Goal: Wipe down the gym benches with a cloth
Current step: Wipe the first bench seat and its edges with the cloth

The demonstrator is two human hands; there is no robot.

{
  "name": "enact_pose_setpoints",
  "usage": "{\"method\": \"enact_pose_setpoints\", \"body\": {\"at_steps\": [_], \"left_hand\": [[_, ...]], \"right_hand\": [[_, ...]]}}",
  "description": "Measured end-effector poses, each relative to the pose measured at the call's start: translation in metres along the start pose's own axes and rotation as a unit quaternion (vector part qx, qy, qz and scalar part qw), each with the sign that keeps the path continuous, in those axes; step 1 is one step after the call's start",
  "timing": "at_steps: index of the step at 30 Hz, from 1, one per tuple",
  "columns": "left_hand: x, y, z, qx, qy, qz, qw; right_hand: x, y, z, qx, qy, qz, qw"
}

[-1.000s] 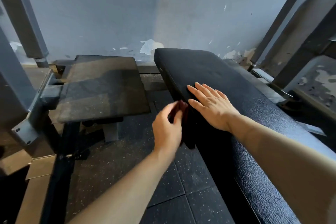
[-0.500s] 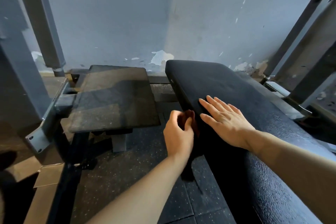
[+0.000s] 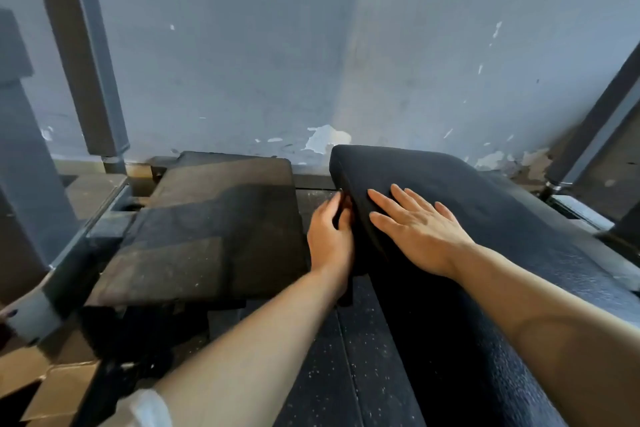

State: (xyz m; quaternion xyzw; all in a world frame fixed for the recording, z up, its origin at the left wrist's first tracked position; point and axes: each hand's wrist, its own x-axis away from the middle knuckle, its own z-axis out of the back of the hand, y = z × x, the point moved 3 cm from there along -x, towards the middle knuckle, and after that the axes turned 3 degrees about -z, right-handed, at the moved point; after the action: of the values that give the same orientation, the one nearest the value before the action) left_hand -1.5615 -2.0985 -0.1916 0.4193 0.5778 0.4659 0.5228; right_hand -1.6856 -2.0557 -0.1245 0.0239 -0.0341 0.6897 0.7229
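The fingers (image 3: 384,204) of the right hand (image 3: 420,236) lie straight and slightly spread, flat on top of the black bench pad (image 3: 502,218), pointing toward its far rounded end. The left hand (image 3: 330,239) is just beside it at the pad's left edge, its fingers (image 3: 344,218) curled with the thumb against the side face. A dark cloth (image 3: 346,291) is bunched in that grip; only a scrap shows between fingers and thumb, and a dark tail hangs below the wrist against the side of the pad.

A second ago both hands sat farther back along the pad; they have since slid forward together toward the wall end, and the reddish fold of cloth that showed in the left grip is now mostly hidden. The right hand stays flat and open as before.

Left of the bench, apart from it, a dusty flat platform (image 3: 214,218) stands on a grey steel frame (image 3: 31,191). Speckled rubber floor (image 3: 349,374) runs between the two. Behind is a blue-grey wall (image 3: 277,45) with flaking paint low down, and cardboard (image 3: 52,388) lies at the lower left.
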Motion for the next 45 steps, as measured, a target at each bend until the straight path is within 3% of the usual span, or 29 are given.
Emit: {"method": "enact_pose_setpoints", "body": {"at_steps": [3, 7, 11, 17, 22, 27, 31, 33, 35, 38, 41, 45], "left_hand": [[-0.018, 0.001, 0.001, 0.010, 0.026, 0.024, 0.999], [-0.015, -0.002, 0.007, 0.022, 0.016, -0.010, 1.000], [-0.054, 0.005, -0.002, 0.043, 0.028, 0.066, 0.996], [-0.037, -0.004, 0.010, 0.012, -0.006, -0.033, 0.999], [-0.077, 0.001, -0.005, 0.009, 0.044, 0.081, 0.996], [-0.050, -0.004, 0.002, -0.018, 0.002, -0.027, 0.999], [-0.104, -0.009, 0.017, -0.155, 0.059, 0.097, 0.981], [-0.118, -0.006, 0.017, -0.123, 0.070, 0.122, 0.982], [-0.115, -0.003, 0.005, -0.079, 0.012, 0.110, 0.991], [-0.086, -0.005, -0.001, 0.004, -0.011, 0.040, 0.999], [-0.064, -0.012, 0.014, -0.001, -0.004, -0.038, 0.999], [-0.083, -0.013, 0.017, 0.016, -0.030, 0.016, 0.999]], "right_hand": [[-0.014, 0.000, 0.001, 0.005, 0.005, -0.001, 1.000], [-0.023, 0.003, 0.000, 0.002, 0.009, 0.002, 1.000], [-0.023, 0.002, 0.000, -0.006, 0.010, -0.002, 1.000], [-0.026, 0.002, -0.001, -0.006, 0.011, -0.006, 1.000], [-0.027, 0.002, -0.001, -0.005, 0.011, -0.007, 1.000], [-0.027, 0.002, 0.000, -0.003, 0.016, -0.006, 1.000], [-0.026, 0.002, 0.001, -0.011, 0.011, -0.006, 1.000], [-0.026, 0.002, 0.001, -0.011, 0.012, -0.007, 1.000], [-0.027, 0.001, 0.000, -0.006, 0.012, -0.006, 1.000], [-0.028, 0.002, 0.000, -0.006, 0.016, -0.008, 1.000], [-0.028, 0.002, 0.000, -0.012, 0.017, -0.009, 1.000], [-0.027, 0.002, 0.001, -0.014, 0.018, -0.006, 1.000]]}}
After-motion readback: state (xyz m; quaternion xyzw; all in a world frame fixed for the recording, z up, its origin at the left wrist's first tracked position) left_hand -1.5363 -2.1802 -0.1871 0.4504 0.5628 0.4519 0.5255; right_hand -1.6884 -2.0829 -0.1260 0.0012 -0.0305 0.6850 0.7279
